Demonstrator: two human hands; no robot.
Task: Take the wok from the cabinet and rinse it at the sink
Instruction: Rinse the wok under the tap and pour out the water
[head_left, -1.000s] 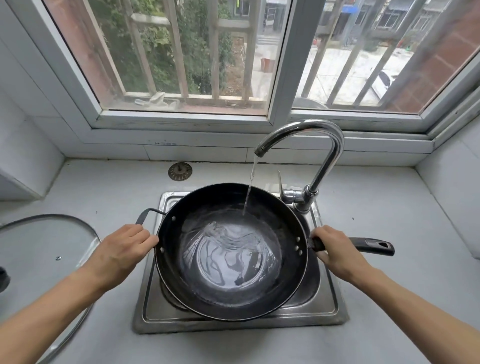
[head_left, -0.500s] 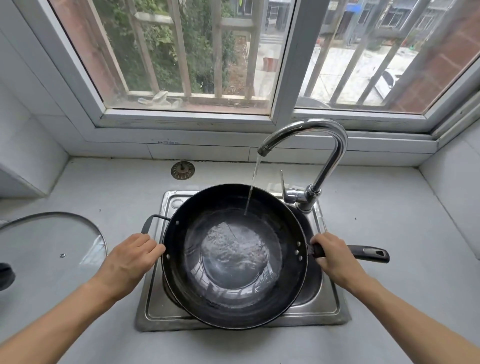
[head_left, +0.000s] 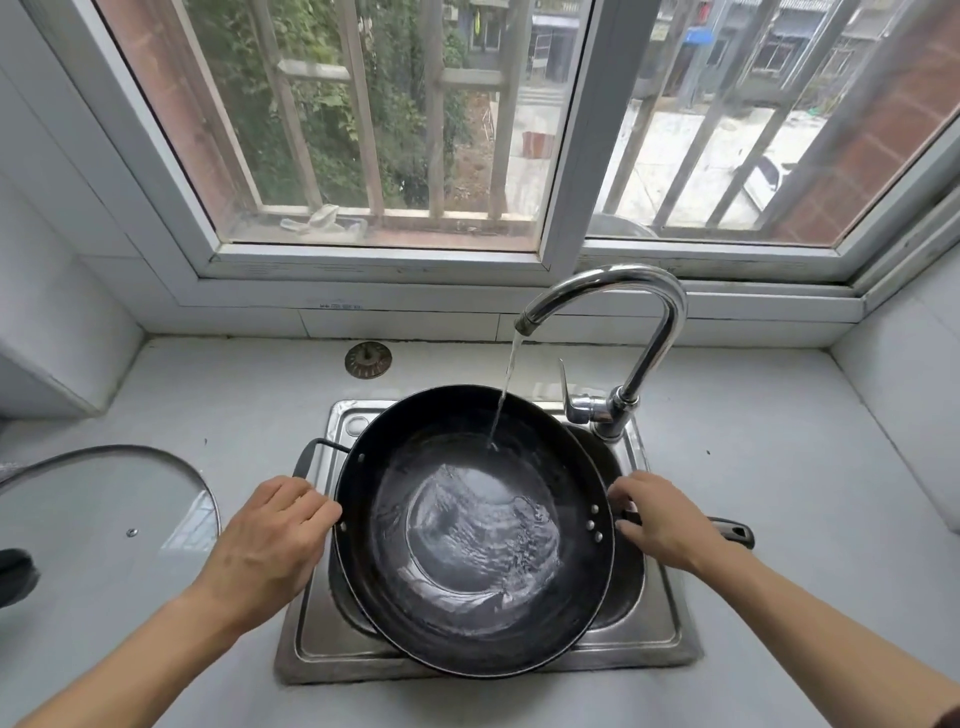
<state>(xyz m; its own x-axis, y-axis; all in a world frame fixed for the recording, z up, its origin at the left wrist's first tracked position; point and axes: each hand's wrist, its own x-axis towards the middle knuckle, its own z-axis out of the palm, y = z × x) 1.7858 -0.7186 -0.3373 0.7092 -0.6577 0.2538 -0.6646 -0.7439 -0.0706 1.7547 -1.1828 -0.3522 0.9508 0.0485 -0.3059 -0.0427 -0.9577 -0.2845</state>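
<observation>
The wok (head_left: 475, 535) sits tilted over the sink (head_left: 667, 618) under the faucet (head_left: 618, 332) stream, its long handle (head_left: 730, 530) pointing right. The right hand (head_left: 657, 519) curls around that handle near the rim; the left hand (head_left: 270, 540) grips the loop handle (head_left: 311, 454) opposite, so any swirl or tip pivots between them.

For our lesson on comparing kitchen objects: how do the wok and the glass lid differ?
The wok is black and opaque; the glass lid is clear with a metal rim. The wok sits over the sink with water in it, under the running tap; the lid lies on the counter. The left hand and right hand hold the wok; the lid is untouched. Both are round.
</observation>
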